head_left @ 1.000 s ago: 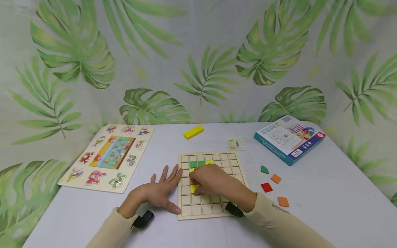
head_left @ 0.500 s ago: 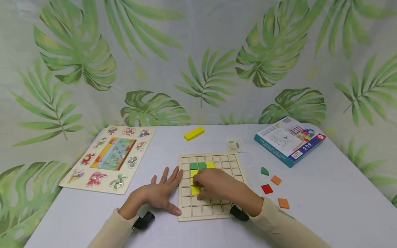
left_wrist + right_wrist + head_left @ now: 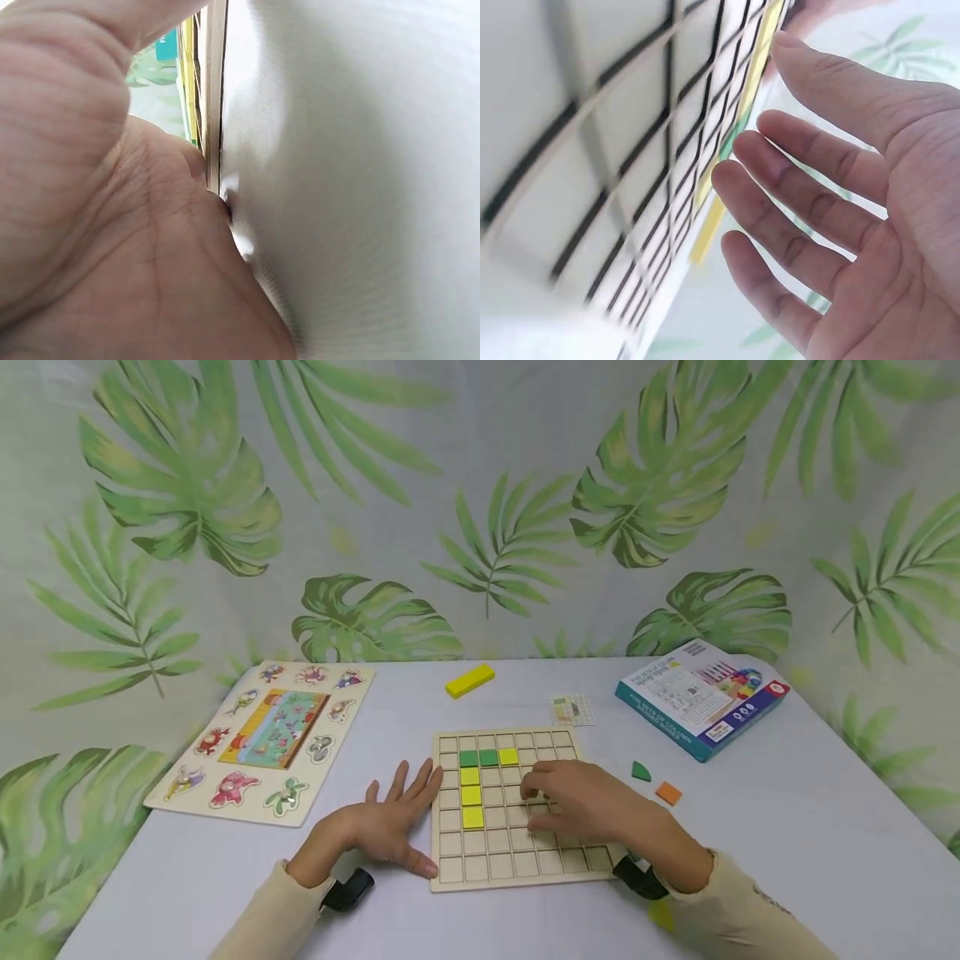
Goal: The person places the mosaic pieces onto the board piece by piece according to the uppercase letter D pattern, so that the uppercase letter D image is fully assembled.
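Observation:
A wooden grid board (image 3: 513,867) lies on the table. Two green square tiles (image 3: 488,757) and a yellow tile (image 3: 508,757) form a row near its far side, with a column of yellow tiles (image 3: 471,796) below the first green one. At the board's left edge my left hand (image 3: 393,822) rests, fingers spread, its fingertips and thumb touching the rim. My right hand (image 3: 585,802) hovers above the board's right half; the right wrist view shows its fingers (image 3: 754,199) loosely bent and apart, holding nothing.
Right of the board lie a green quarter-round piece (image 3: 641,771) and an orange square (image 3: 669,792). Further back are a pattern card (image 3: 572,710), a yellow bar (image 3: 470,681) and a box (image 3: 701,697). An animal peg puzzle (image 3: 258,739) lies left. Something yellow (image 3: 662,914) shows beside the right sleeve.
My right hand has moved right, away from the yellow column, uncovering its tiles. My right arm now covers the red tile and one orange tile. My left hand has stayed put.

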### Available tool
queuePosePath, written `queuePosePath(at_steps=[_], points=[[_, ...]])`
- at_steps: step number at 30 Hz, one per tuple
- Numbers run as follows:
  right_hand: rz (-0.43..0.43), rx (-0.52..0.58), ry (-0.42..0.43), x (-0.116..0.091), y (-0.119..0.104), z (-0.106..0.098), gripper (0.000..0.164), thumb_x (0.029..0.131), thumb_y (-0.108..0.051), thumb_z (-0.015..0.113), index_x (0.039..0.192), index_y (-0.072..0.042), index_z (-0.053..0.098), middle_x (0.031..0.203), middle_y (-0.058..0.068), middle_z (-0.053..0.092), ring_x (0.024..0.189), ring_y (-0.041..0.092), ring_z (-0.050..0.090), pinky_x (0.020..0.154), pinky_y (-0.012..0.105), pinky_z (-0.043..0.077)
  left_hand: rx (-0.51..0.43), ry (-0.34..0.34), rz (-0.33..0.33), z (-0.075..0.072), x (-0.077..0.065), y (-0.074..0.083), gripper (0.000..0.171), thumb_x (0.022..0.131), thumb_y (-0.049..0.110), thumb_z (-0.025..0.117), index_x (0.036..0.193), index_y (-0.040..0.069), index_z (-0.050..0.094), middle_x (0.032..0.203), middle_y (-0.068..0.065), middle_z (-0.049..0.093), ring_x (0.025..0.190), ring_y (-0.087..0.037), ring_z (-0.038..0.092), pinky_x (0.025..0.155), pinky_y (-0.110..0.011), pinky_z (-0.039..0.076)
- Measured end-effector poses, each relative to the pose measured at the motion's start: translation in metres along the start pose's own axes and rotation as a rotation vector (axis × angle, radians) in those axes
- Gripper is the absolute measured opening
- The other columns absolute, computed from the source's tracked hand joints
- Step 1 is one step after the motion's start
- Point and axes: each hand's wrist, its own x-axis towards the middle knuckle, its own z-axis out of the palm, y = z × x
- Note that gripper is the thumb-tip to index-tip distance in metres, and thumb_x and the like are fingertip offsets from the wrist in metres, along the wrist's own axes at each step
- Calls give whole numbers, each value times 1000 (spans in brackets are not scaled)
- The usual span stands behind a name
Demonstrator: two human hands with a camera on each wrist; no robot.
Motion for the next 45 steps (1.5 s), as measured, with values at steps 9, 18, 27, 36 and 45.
queuePosePath(at_steps=[9, 18, 27, 36, 45], points=[[105, 83, 2, -41, 53, -14, 29, 87, -32, 78, 111, -18, 71, 107, -7, 66, 95, 13, 61, 81, 34, 52, 2, -12, 3, 0, 0, 1, 128, 76, 54, 81, 162, 10, -5, 168, -10, -17, 151, -41, -23, 113, -74, -6], [223, 160, -8, -65, 95, -29, 41, 83, -31, 82, 118, -13, 70, 113, 1, 68, 99, 20, 62, 84, 39, 55, 18, -9, 4, -2, 0, 2, 128, 77, 54, 81, 161, 10, -4, 168, -12, -17, 151, -41, -22, 113, -74, -6], [310, 195, -75, -78, 128, -27, 43, 80, -23, 84, 118, -10, 71, 114, 6, 69, 100, 25, 62, 78, 35, 56, 5, -20, 7, -1, -2, 1, 127, 78, 54, 81, 161, 10, -5, 168, -11, -18, 151, -41, -23, 113, -74, -6], [314, 224, -126, -80, 134, -28, 29, 82, -6, 80, 109, -8, 70, 105, 4, 69, 97, 25, 64, 80, 40, 59, -14, -31, -1, -1, -3, 3, 127, 78, 52, 81, 161, 9, -5, 167, -12, -18, 151, -41, -24, 113, -74, -7], [331, 223, -134, -77, 141, -33, 20, 83, -4, 77, 100, -13, 73, 103, 1, 70, 96, 23, 64, 81, 40, 59, -4, -14, 2, -3, -3, 2, 128, 78, 53, 80, 161, 9, -6, 167, -12, -19, 151, -41, -24, 112, -75, -7]])
